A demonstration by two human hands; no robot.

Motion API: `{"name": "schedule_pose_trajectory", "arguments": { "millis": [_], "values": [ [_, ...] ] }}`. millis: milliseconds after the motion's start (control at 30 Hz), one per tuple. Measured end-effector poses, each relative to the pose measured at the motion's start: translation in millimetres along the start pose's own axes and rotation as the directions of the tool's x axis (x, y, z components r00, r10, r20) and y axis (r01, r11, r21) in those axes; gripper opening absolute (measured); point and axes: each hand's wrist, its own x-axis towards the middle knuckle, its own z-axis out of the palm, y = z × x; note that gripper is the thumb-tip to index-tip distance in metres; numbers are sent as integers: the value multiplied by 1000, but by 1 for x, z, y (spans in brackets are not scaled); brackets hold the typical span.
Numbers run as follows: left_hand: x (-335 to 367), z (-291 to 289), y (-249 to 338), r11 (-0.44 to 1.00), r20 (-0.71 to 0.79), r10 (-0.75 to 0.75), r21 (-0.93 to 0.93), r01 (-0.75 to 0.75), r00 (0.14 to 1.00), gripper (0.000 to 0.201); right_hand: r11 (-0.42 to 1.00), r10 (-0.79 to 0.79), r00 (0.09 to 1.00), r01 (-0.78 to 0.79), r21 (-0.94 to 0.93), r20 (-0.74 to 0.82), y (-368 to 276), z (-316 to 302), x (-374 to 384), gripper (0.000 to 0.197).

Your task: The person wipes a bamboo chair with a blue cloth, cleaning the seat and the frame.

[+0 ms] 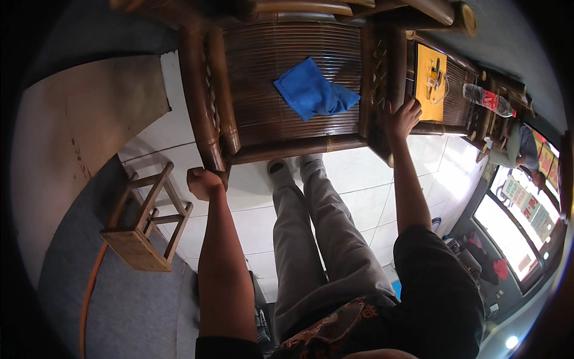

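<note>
In front of me stands a dark brown bamboo chair (293, 146) with a slatted seat. A folded blue cloth (315, 93) lies loosely on that seat. My left hand (204, 183) is closed at the front end of the left armrest, its fingers curled and partly hidden. On the other side, my right hand (404, 119) grips the right armrest, fingers bent over the bamboo. Both arms reach forward, and neither hand touches the cloth.
A small wooden stool (146, 221) is at the left. To the right, a bamboo table (459, 90) bears a yellow folder (426, 90) with small items and a clear bottle (489, 100) with a red label. Another person (519, 146) is at the far right, near a window.
</note>
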Motion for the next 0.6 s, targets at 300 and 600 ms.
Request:
{"name": "schedule_pose_trajectory", "arguments": {
  "millis": [300, 600],
  "values": [
    [7, 5, -7, 998, -53, 0, -62, -4, 999, 33, 940, 195, 915, -277, 198, 353, 35, 46, 25, 66],
    [7, 17, -16, 989, 4, -73, -132, 73, 997, 43, 914, 185, 925, -286, 287, 332, 54, 62, 29, 65]
  ]
}}
